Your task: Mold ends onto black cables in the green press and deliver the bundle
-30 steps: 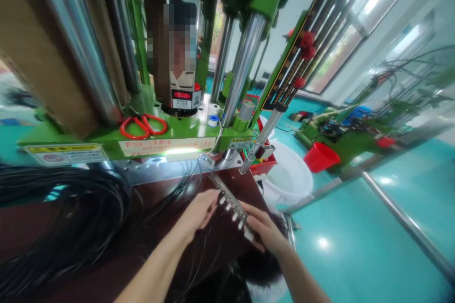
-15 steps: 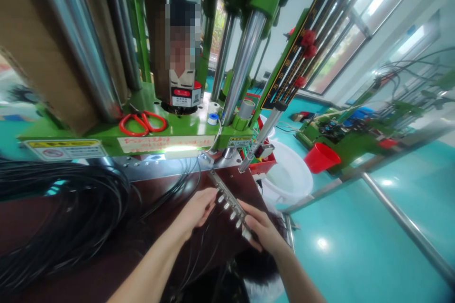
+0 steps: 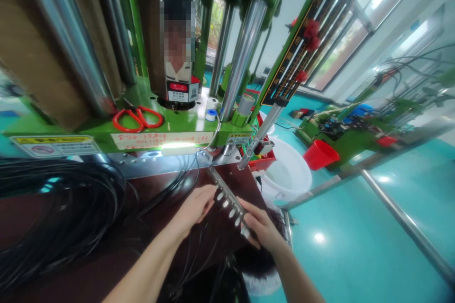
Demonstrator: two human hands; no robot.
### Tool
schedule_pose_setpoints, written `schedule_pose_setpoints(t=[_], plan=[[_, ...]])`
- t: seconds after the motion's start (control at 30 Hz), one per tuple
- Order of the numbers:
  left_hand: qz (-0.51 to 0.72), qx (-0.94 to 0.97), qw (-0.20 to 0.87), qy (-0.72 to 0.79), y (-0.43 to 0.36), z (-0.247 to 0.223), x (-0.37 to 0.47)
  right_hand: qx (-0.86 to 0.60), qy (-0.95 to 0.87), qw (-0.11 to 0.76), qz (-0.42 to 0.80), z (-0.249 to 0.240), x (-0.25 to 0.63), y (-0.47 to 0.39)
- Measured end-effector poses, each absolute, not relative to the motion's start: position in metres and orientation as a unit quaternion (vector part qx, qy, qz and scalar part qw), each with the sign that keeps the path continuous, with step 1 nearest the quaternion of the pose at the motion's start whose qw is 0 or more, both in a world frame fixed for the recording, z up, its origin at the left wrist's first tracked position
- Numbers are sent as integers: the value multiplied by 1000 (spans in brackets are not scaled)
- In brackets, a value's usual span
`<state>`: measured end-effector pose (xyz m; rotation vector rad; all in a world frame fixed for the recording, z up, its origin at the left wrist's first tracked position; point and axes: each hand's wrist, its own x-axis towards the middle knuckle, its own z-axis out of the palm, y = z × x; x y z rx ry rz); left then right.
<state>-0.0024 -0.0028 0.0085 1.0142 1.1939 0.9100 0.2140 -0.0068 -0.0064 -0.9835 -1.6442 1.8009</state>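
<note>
Dark-red bench (image 3: pixel 106 270) below green press: left hand (image 3: pixel 194 208) and right hand (image 3: pixel 261 229), fingers pinching the slim stiff metal connector strip (image 3: pixel 227 196) ends; light, likely rigid, its thin black cables (image 3: pixel 199 251) floppy.

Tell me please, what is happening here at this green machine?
A person works with both bare hands at a dark red table in front of the green machine. The left hand and the right hand hold a long metal bar with a row of silver connectors, thin black cables hanging from it. A big coil of black cable lies to the left.
</note>
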Motion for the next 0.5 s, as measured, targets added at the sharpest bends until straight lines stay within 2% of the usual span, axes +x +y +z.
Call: schedule_pose_setpoints(t=[0.5], plan=[[396, 435, 623, 516, -3, 5, -5, -361, -618, 236, 657, -4, 214, -8]])
